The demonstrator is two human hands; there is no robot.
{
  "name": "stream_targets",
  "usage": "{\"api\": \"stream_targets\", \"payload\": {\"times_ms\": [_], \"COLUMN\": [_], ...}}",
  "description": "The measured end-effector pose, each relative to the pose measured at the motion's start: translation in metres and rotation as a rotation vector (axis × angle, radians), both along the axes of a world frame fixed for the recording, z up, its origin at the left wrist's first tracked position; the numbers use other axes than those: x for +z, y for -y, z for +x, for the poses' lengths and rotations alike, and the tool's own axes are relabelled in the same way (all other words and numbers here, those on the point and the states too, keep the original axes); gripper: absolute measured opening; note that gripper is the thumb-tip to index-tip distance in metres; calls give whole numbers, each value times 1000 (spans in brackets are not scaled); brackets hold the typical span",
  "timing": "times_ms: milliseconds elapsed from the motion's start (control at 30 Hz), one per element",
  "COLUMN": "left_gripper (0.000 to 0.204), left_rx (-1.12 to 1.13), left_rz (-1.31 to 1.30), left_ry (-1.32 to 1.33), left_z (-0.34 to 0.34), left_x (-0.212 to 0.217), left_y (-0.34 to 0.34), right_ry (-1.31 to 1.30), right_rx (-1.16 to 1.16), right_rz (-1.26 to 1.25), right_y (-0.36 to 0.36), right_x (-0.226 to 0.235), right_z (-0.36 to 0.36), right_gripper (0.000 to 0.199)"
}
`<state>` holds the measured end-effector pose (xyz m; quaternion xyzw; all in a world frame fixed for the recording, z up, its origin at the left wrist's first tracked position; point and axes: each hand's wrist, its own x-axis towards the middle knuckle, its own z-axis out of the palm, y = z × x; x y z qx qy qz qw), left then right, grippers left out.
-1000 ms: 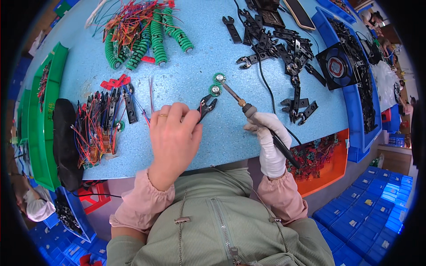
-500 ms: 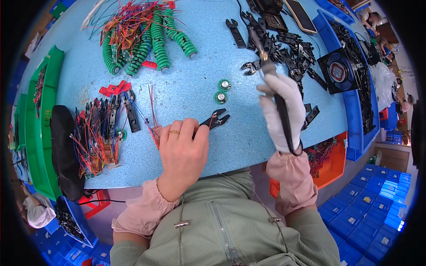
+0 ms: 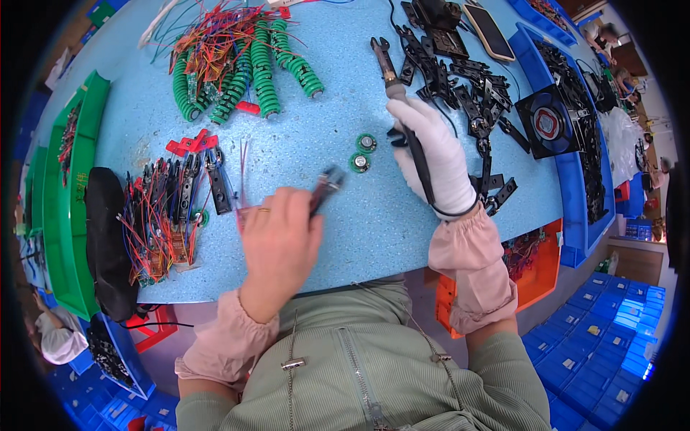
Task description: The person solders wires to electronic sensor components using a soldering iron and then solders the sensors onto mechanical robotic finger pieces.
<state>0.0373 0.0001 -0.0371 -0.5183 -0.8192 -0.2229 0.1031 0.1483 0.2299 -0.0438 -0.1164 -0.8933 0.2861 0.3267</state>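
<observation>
Left hand [image 3: 280,233]: pinching clip [image 3: 327,189] (seemingly; blurred) | right hand [image 3: 435,152]: gripping soldering iron [image 3: 396,90] | blue bin [image 3: 529,59]: black parts [image 3: 594,172]

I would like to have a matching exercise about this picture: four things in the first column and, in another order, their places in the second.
Things
1. Square fan
2. Soldering iron
3. Two round green-rimmed pieces
4. Dark, blurred part

Places
A. Held in the bare left hand
B. Lying on the blue tabletop, between the hands
C. At the left side of the blue tray on the right
D. Held in the white-gloved right hand

Right pairs: 1-C, 2-D, 3-B, 4-A
</observation>
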Motion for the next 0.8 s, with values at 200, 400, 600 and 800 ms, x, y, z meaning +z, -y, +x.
{"api": "stream_targets", "payload": {"times_ms": [200,400,600,800], "left_gripper": [44,56,45,36], "left_rx": [365,217,-134,-137], "left_rz": [-184,76,116,-6], "left_ry": [84,-182,149,236], "left_z": [-37,-25,-1,-19], "left_x": [4,21,6,-5], "left_y": [42,19,-52,-62], "right_ry": [6,-56,3,-8], "right_rx": [69,16,-103,-171], "right_rz": [-154,-101,-113,-134], "right_y": [37,43,53,74], "right_x": [8,15,-1,-3], "right_z": [28,43,51,45], "right_gripper": [78,81,81,77]}}
